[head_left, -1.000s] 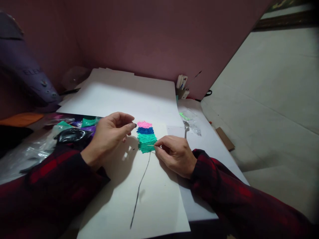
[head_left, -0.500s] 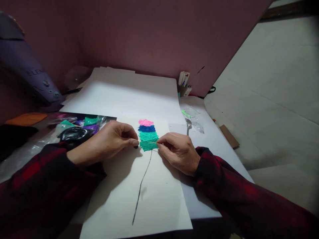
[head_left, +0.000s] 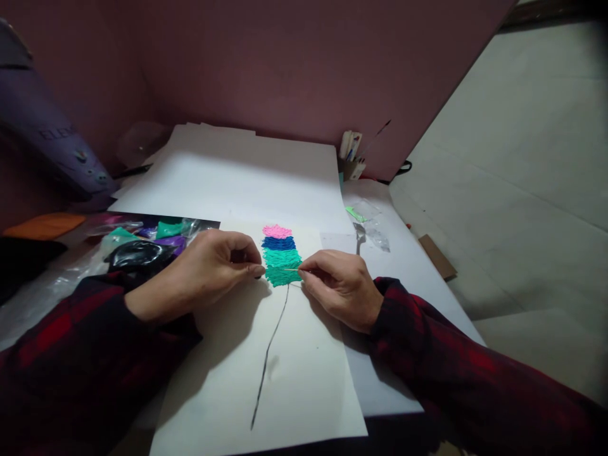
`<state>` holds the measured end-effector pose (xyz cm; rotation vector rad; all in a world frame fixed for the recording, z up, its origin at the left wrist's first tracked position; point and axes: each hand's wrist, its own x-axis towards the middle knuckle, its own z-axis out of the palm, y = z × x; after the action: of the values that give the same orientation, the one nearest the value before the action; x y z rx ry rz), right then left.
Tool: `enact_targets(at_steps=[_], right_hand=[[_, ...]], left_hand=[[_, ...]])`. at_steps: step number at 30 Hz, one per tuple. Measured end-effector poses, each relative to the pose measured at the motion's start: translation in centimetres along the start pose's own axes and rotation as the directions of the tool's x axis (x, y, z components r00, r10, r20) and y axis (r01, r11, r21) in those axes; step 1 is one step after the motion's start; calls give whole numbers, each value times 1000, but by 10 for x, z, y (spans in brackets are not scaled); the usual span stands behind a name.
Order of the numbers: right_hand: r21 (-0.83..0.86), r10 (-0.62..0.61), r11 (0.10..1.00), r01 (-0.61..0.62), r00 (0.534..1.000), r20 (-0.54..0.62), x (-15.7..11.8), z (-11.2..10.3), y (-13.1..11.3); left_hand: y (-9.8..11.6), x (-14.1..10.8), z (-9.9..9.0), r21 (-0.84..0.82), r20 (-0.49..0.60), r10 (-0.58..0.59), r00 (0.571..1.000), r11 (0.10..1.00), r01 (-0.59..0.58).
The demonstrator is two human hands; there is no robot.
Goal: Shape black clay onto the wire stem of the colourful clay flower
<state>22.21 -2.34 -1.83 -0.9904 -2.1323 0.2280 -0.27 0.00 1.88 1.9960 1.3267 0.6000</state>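
A sheet of white paper [head_left: 304,373] lies before me, bearing textured bands of pink, dark blue and green clay [head_left: 280,258]. A thin black line [head_left: 268,354] runs down the sheet from below the green band. Between thumb and forefinger, my left hand [head_left: 209,272] pinches a small black lump of clay [head_left: 259,277], mostly hidden by the fingertips, just left of the green. From the right side, my right hand [head_left: 339,285] grips a toothpick [head_left: 291,270]. Its tip points left across the green band; contact with the clay cannot be made out.
Plastic packets of coloured clay [head_left: 142,253] lie at left, near an orange piece [head_left: 45,226] and a purple box [head_left: 52,126]. Behind are larger white sheets [head_left: 237,171]. A spoon [head_left: 360,237], a clear packet [head_left: 377,237] and a pen holder [head_left: 350,168] are at right.
The view has shifted slightly, so the scene sits a little higher. Both hands keep nearly the same pose over the paper, with the same grips.
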Motion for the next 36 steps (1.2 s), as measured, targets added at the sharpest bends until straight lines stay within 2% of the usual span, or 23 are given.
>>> enact_targets(at_steps=[4, 7, 9, 11, 14, 16, 19, 23, 26, 30, 34, 36], right_hand=[[4, 4, 1000, -4, 1000, 2, 0, 0, 0], [13, 42, 999, -42, 999, -26, 1, 0, -1], [24, 90, 996, -89, 995, -54, 2, 0, -1], [36, 132, 991, -129, 987, -89, 2, 0, 0], [45, 192, 981, -187, 965, -179, 5, -2, 5], [46, 242, 970, -238, 936, -255, 8, -4, 10], [32, 275, 960, -280, 907, -318, 11, -5, 17], [24, 236, 971, -239, 929, -287, 12, -5, 18], [11, 234, 970, -243, 919, -319, 12, -6, 19], [36, 293, 950, -311, 843, -450, 16, -12, 31], [4, 296, 926, -376, 721, -626, 22, -24, 55], [-37, 329, 893, -449, 706, -627, 23, -28, 68]], left_hand=[[2, 0, -1, -46, -74, 16, 997, 999, -20], [4, -1, -3, -220, -149, -29, 988, 975, -5], [4, 0, -4, -410, -161, -105, 981, 911, 30], [2, 2, -5, -584, -122, -175, 977, 809, 72], [-1, 5, -3, -727, -80, -280, 957, 673, 136], [-4, 7, -2, -775, -65, -330, 942, 611, 161], [-7, 7, 1, -812, -29, -325, 945, 559, 167], [-8, 7, 2, -792, -8, -284, 959, 587, 167], [-6, 7, 2, -801, -48, -291, 955, 582, 137], [-1, 7, 0, -822, -64, -290, 955, 558, 114], [2, 4, 0, -786, -67, -290, 955, 605, 129], [2, 3, 1, -773, -65, -293, 954, 620, 138]])
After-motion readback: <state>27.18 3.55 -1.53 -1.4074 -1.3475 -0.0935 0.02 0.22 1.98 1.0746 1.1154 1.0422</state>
